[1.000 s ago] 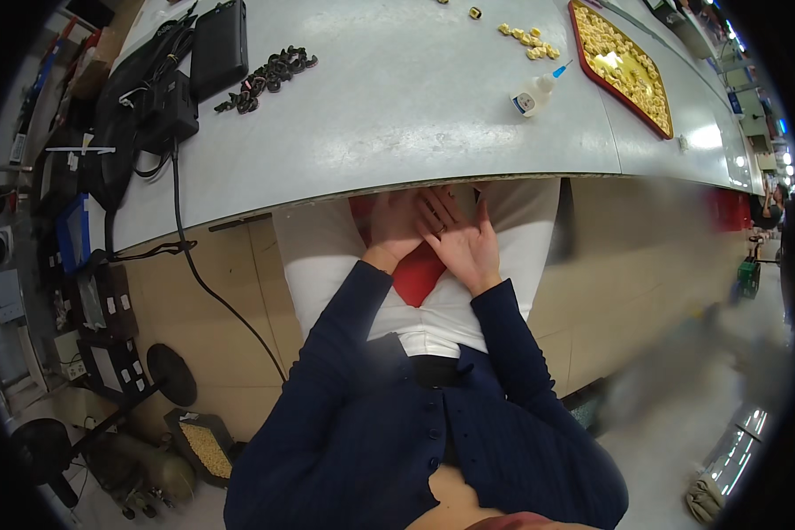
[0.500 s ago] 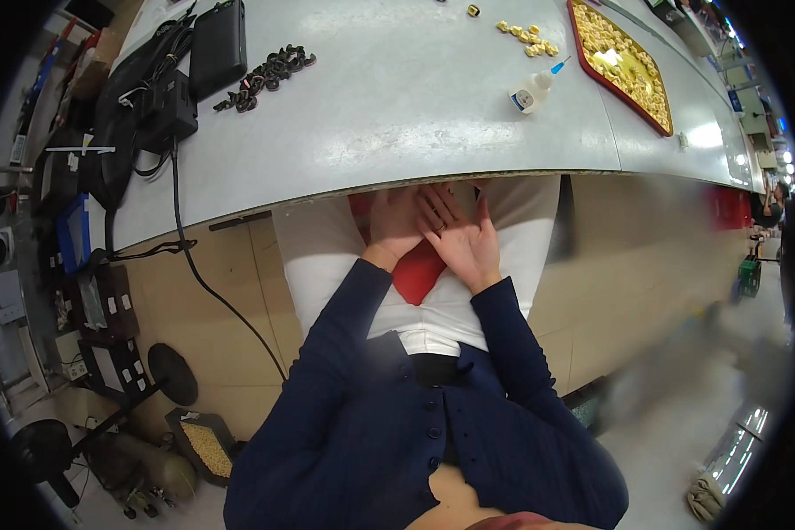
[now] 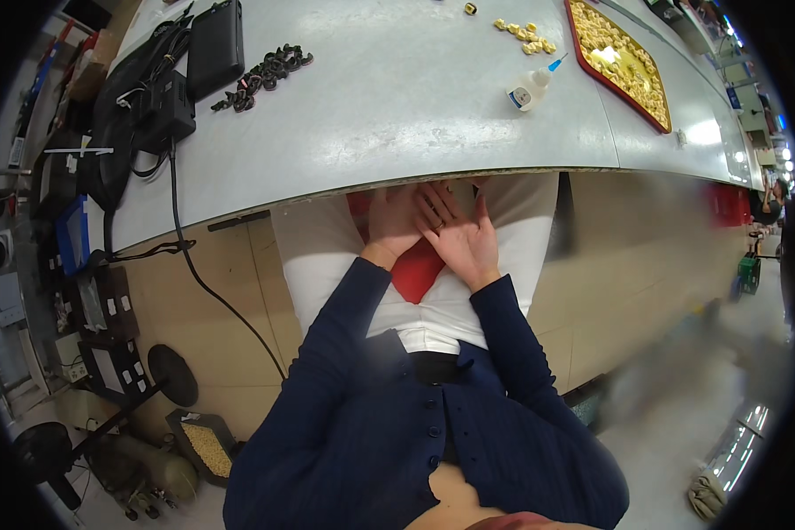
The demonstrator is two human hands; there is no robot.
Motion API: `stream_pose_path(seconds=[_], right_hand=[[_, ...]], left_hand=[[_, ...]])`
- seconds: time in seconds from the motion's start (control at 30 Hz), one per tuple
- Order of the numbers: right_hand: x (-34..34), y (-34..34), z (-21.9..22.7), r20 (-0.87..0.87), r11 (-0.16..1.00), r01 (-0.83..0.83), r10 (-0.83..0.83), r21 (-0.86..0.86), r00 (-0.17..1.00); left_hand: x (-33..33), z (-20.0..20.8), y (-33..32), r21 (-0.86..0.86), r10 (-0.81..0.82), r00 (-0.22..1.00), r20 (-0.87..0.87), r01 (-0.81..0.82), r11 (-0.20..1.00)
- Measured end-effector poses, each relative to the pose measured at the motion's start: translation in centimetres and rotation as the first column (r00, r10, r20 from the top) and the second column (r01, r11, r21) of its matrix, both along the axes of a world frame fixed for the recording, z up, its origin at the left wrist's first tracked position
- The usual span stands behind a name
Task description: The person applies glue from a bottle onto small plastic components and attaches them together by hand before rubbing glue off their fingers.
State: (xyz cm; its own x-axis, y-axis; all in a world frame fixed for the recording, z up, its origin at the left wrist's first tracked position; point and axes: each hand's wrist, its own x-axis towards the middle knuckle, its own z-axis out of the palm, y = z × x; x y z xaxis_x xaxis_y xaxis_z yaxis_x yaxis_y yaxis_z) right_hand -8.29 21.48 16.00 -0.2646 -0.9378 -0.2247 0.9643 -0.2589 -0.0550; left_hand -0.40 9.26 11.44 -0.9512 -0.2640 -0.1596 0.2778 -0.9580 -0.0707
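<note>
Meeting between white-trousered thighs (image 3: 527, 221): upturned bare right hand (image 3: 459, 240), loosely spread, apparently empty; bare left hand (image 3: 392, 223), grip indeterminable.

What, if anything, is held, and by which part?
No held thing shows. The right hand is open; whether the left hand, partly hidden, holds anything cannot be told.

Left arm (image 3: 322, 327): bent, its dark blue sleeve (image 3: 353, 291) reaching the wrist (image 3: 379, 256), forearm slanting inward.
Right arm (image 3: 514, 331): bent likewise, slanting inward from the other side.
Left hand (image 3: 390, 225): low between the thighs (image 3: 314, 238), just below the near edge of the surface (image 3: 397, 124); its far end is hard to make out.
Right hand (image 3: 466, 247): palm up, fingers (image 3: 433, 212) stretched toward the left hand, thumb (image 3: 484, 216) pointing away to the right.
Both hands: side by side, appearing to meet at the fingers.
</note>
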Motion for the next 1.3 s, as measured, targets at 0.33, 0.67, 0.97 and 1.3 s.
stream_pose_path(seconds=[0.33, 0.67, 0.97, 1.3], right_hand=[[0.1, -0.1, 0.1, -0.005, 1.0, 0.001, -0.001, 0.005, 1.0], [0.2, -0.1, 0.2, -0.005, 0.998, 0.033, -0.033, 0.046, 0.999], [0.2, -0.2, 0.2, 0.002, 0.997, 0.042, -0.042, 0.071, 0.999], [0.2, -0.1, 0.0, 0.01, 1.0, 0.019, -0.019, 0.012, 1.0]], left_hand=[[-0.2, -1.1, 0.0, 0.068, 0.023, 0.998, -0.057, -0.019, 0.998], [0.3, -1.4, -0.2, 0.177, -0.001, 0.993, -0.114, 0.021, 0.984], [0.2, 0.3, 0.0, 0.054, 0.002, 0.998, 0.066, -0.006, 0.999], [0.0, 0.7, 0.1, 0.016, -0.001, 1.0, 0.029, 0.001, 1.0]])
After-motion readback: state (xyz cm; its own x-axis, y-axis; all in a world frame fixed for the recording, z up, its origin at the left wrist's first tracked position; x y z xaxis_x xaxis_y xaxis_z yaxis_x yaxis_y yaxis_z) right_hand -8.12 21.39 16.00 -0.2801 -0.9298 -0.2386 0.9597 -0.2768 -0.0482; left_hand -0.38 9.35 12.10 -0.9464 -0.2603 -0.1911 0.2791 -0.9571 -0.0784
